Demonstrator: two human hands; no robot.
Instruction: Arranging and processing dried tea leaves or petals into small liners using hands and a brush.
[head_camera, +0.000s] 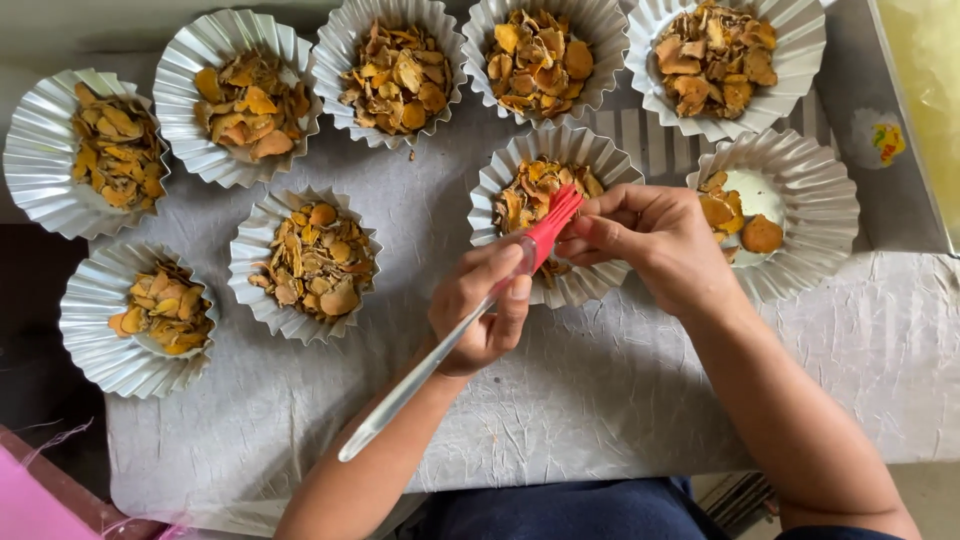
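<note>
The worktop (620, 400), under crinkled grey paper, carries nine fluted foil cups spread apart beyond my hands so each keeps its own orange-yellow dried slices. My left hand (485, 310) is closed round the clear handle of a brush (450, 340), angled up to the cup (560, 215) just ahead. My right hand (650, 235) pinches its red bristles over that cup, steadying them.

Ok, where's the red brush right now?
Head view, centre: the red silicone brush is held by both hands over the fluted foil cup of dried orange slices.
</note>
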